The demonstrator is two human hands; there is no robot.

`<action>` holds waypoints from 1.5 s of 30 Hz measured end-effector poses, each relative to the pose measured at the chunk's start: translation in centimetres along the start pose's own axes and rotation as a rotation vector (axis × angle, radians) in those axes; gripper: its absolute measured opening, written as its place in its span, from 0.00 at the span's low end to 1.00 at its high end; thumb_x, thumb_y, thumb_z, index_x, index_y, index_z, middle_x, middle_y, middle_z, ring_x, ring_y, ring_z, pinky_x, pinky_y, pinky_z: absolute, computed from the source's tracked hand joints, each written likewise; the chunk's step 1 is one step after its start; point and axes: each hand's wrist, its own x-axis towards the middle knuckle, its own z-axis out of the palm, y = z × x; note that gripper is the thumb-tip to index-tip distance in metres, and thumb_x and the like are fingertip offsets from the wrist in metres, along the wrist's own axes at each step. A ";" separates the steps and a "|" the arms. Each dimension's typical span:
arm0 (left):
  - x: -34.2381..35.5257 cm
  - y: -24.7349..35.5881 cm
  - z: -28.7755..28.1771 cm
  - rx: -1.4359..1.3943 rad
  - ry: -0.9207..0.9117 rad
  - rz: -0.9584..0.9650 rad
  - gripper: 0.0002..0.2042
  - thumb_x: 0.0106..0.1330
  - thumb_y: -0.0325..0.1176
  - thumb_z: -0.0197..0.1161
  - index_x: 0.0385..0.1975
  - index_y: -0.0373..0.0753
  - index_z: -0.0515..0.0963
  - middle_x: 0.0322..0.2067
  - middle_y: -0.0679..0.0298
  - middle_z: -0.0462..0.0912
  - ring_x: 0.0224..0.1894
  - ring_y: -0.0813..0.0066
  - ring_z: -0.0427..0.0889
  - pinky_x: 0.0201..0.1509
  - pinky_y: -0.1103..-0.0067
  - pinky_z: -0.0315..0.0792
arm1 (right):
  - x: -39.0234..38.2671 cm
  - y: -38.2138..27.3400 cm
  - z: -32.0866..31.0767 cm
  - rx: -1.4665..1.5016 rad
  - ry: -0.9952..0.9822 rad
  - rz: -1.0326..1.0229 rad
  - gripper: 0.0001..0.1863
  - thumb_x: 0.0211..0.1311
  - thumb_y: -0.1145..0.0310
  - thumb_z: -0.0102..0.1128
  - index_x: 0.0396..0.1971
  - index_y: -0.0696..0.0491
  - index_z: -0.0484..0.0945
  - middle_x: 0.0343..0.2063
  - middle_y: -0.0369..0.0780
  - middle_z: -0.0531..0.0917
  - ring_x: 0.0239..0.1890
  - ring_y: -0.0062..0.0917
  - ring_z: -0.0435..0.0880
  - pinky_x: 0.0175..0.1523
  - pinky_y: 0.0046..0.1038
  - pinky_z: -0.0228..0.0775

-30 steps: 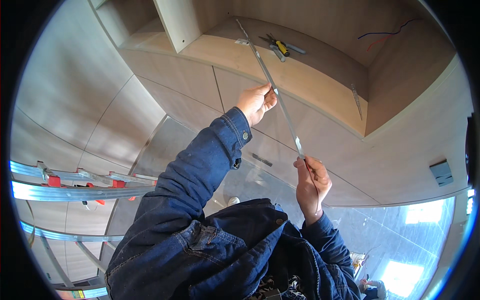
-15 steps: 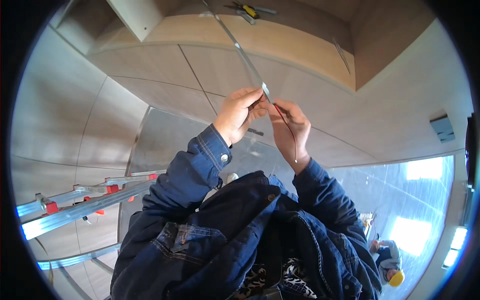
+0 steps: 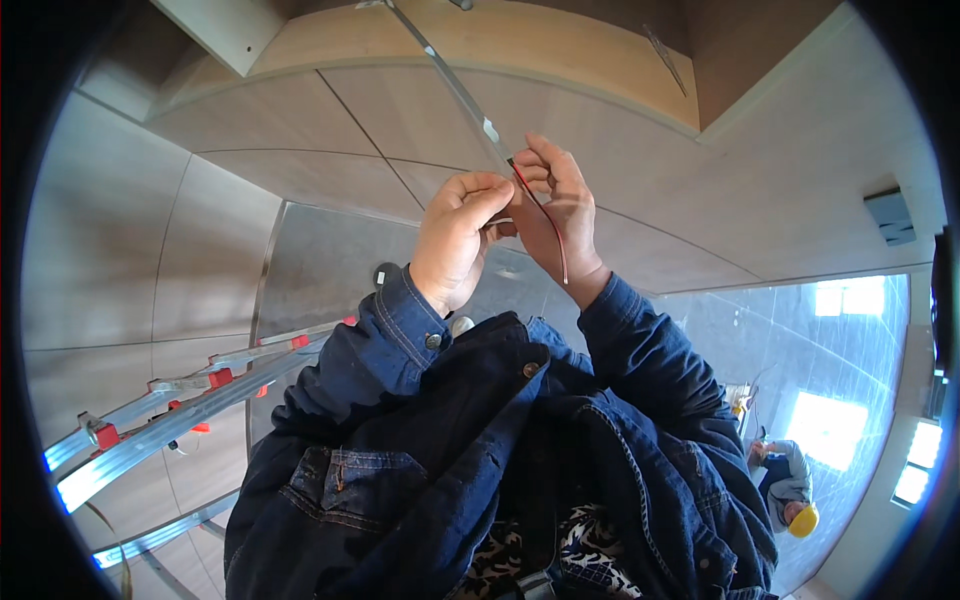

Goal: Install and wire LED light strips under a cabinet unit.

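A long slim silver strip [image 3: 455, 85] slants down from the shelf above, with a whitish patch near its lower end. From that end a thin red and dark wire [image 3: 548, 215] hangs across my right palm. My right hand [image 3: 562, 210] has its fingers curled at the strip's end; its thumb is largely hidden behind the left fingertips. Close beside it, my left hand [image 3: 455, 230] is pinched closed near the start of the wire. A thin pale sliver shows under the left fingers, but what they grip is hidden.
A wooden shelf edge [image 3: 560, 40] runs across the top, a thin metallic tool [image 3: 665, 60] lying on it. To the left stands an aluminium ladder [image 3: 190, 440] with red fittings. A grey plate [image 3: 890, 217] sits on the right panel. Far below, a person in a yellow helmet [image 3: 803, 520].
Both hands have shifted slightly left with the strip's end. My right fingers have risen and loosened around it. The view has tilted, so the yellow-handled tool on the shelf is out of sight.
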 end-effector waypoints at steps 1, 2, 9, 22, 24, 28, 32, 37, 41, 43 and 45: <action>-0.4 -0.3 0.0 0.061 0.027 0.026 0.11 0.72 0.30 0.62 0.49 0.33 0.76 0.40 0.58 0.83 0.40 0.76 0.80 0.47 0.79 0.72 | -0.1 0.3 -0.4 -0.029 -0.029 -0.006 0.25 0.63 0.80 0.67 0.60 0.64 0.72 0.40 0.42 0.84 0.38 0.19 0.82 0.47 0.17 0.76; -0.7 -0.5 0.1 0.123 0.052 0.053 0.11 0.72 0.30 0.62 0.50 0.34 0.75 0.40 0.59 0.82 0.40 0.75 0.79 0.47 0.78 0.72 | -0.2 0.5 -0.7 -0.057 -0.057 -0.011 0.26 0.63 0.80 0.67 0.61 0.64 0.72 0.40 0.42 0.84 0.39 0.19 0.82 0.48 0.17 0.76; -1.3 -1.3 0.3 0.298 0.045 0.058 0.15 0.72 0.30 0.64 0.54 0.33 0.72 0.40 0.60 0.82 0.40 0.75 0.79 0.47 0.79 0.72 | -1.7 0.5 -2.9 0.086 -0.199 0.187 0.24 0.64 0.80 0.66 0.60 0.65 0.72 0.41 0.46 0.84 0.39 0.22 0.83 0.47 0.20 0.77; -1.4 -2.4 0.1 0.421 -0.061 0.141 0.08 0.67 0.30 0.71 0.38 0.34 0.81 0.30 0.64 0.83 0.28 0.82 0.77 0.33 0.87 0.71 | -5.0 -2.7 -6.9 0.683 -0.305 0.802 0.15 0.70 0.79 0.58 0.55 0.65 0.78 0.40 0.47 0.85 0.36 0.27 0.84 0.47 0.24 0.79; -1.6 -2.5 -0.1 0.432 -0.066 0.147 0.07 0.67 0.30 0.71 0.36 0.34 0.82 0.29 0.65 0.83 0.28 0.83 0.76 0.32 0.86 0.71 | -5.3 -2.9 -7.0 0.667 -0.306 0.805 0.14 0.71 0.79 0.58 0.54 0.65 0.79 0.40 0.47 0.86 0.36 0.27 0.84 0.47 0.25 0.79; -2.6 -1.8 -1.0 0.827 -0.092 0.174 0.05 0.65 0.27 0.70 0.33 0.33 0.82 0.27 0.65 0.82 0.25 0.82 0.74 0.29 0.85 0.70 | -5.5 -3.1 -7.0 0.387 -0.337 0.647 0.12 0.70 0.79 0.59 0.50 0.65 0.82 0.37 0.47 0.86 0.35 0.26 0.83 0.45 0.24 0.78; -3.9 -2.0 -0.5 0.924 -0.148 0.167 0.03 0.64 0.25 0.68 0.31 0.33 0.81 0.26 0.65 0.81 0.24 0.81 0.74 0.29 0.85 0.69 | -5.1 -3.7 -7.0 0.265 -0.327 0.638 0.10 0.69 0.79 0.61 0.48 0.64 0.83 0.35 0.45 0.86 0.33 0.25 0.82 0.42 0.22 0.77; -4.3 -1.7 0.1 0.935 -0.140 0.225 0.02 0.62 0.22 0.67 0.29 0.32 0.80 0.25 0.64 0.81 0.23 0.80 0.73 0.28 0.83 0.69 | -4.9 -3.7 -7.0 0.234 -0.374 0.613 0.10 0.68 0.80 0.63 0.46 0.64 0.84 0.34 0.43 0.85 0.32 0.23 0.81 0.40 0.21 0.76; -4.4 -1.8 0.1 0.956 -0.140 0.274 0.02 0.60 0.21 0.66 0.28 0.32 0.80 0.24 0.64 0.81 0.22 0.79 0.72 0.27 0.82 0.68 | -4.7 -4.2 -6.9 0.226 -0.393 0.589 0.09 0.66 0.79 0.63 0.44 0.63 0.85 0.32 0.41 0.85 0.31 0.21 0.80 0.38 0.19 0.73; -4.4 -1.8 0.0 0.984 -0.154 0.301 0.02 0.59 0.20 0.66 0.27 0.32 0.79 0.24 0.63 0.80 0.22 0.78 0.72 0.26 0.81 0.68 | -4.7 -4.4 -6.8 0.214 -0.392 0.573 0.08 0.64 0.78 0.63 0.42 0.62 0.85 0.30 0.38 0.84 0.30 0.18 0.79 0.36 0.17 0.71; -4.4 -1.8 0.1 0.994 -0.146 0.311 0.02 0.59 0.19 0.66 0.27 0.32 0.79 0.24 0.63 0.80 0.22 0.77 0.72 0.26 0.80 0.68 | -4.7 -4.5 -6.7 0.188 -0.394 0.560 0.09 0.64 0.79 0.63 0.42 0.62 0.85 0.30 0.38 0.84 0.30 0.18 0.79 0.36 0.17 0.71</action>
